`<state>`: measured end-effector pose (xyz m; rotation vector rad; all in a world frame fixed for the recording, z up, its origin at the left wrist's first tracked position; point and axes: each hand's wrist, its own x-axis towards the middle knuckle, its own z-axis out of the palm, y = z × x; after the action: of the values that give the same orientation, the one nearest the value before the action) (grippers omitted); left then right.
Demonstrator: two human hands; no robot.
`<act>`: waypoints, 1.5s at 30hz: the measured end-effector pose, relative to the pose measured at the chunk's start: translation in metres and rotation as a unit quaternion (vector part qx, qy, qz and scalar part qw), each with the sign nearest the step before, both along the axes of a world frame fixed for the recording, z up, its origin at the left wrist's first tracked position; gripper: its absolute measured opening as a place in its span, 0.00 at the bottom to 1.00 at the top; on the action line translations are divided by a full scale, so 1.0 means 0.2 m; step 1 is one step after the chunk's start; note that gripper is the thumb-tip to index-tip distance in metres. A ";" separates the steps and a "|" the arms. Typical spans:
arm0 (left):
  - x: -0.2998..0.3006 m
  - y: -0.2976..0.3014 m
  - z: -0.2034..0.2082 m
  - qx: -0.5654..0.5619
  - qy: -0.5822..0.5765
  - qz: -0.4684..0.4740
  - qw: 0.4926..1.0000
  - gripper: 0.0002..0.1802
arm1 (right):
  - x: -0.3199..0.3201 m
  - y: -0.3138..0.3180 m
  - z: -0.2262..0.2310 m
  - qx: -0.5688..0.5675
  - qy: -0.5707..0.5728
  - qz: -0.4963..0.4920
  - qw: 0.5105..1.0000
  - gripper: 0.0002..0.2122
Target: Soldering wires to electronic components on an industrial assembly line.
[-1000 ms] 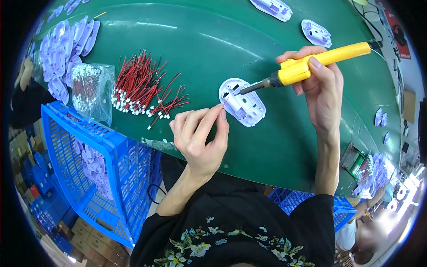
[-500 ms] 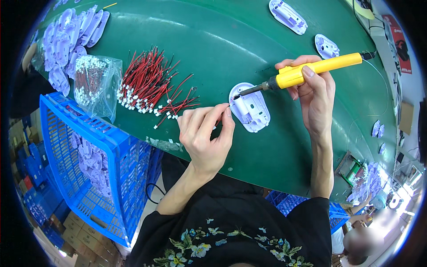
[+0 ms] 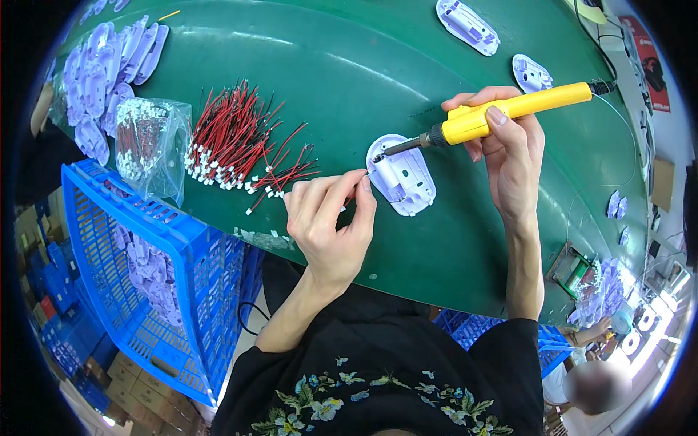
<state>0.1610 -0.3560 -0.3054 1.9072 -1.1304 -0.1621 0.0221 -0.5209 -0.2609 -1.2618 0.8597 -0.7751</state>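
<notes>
The tip of the yellow soldering iron [image 3: 547, 99] has shifted across the pale lilac shell [image 3: 413, 171] since 1 second ago: it pointed nearer the middle then, and now it sits at the small dark slot by the shell's far-left end, just as it did half a second ago. That suggests the work has settled on this 1 spot, though whether the tip touches metal there is too small to tell. The right hand [image 3: 520, 145] is closed round the handle, thumb on top and fingers wrapped beneath. The left hand [image 3: 325, 221] has its thumb and forefinger brought together at the tips, with a gap behind them and the other fingers curled; they seem to pinch a thin red wire [image 3: 350, 200], a bit of which shows in that gap, but the tips hide the grip itself. They are right beside the shell's left rim. The shell lies on the green tabletop [image 3: 429, 251], inward from its near edge and in front of the person, between the hands. It is oval, its hollow side facing up, with raised ribs, a rounded hump along the left and small dark openings. To its left, toward the near edge, lies a heap of red and black wires [image 3: 233, 134] with white plugs.
</notes>
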 end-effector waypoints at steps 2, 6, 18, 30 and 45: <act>0.00 0.00 0.00 0.001 0.000 -0.001 1.000 0.08 | 0.00 0.00 0.00 -0.002 -0.002 -0.002 1.000 0.11; 0.00 0.00 0.00 0.003 -0.001 0.001 1.000 0.08 | 0.00 0.00 0.00 -0.006 -0.008 -0.004 1.000 0.11; 0.00 0.00 0.00 0.005 0.005 0.001 1.000 0.08 | 0.00 0.00 0.01 0.006 -0.017 -0.009 1.000 0.10; -0.01 0.00 0.00 -0.002 0.005 0.002 1.000 0.08 | 0.00 0.00 -0.01 -0.004 -0.011 -0.006 1.000 0.10; -0.01 0.00 0.00 0.003 0.006 0.003 1.000 0.08 | 0.00 -0.01 -0.01 0.004 -0.017 0.004 1.000 0.10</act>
<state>0.1598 -0.3559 -0.3063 1.9126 -1.1177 -0.1743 0.0211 -0.5220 -0.2636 -1.2408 0.8301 -0.7841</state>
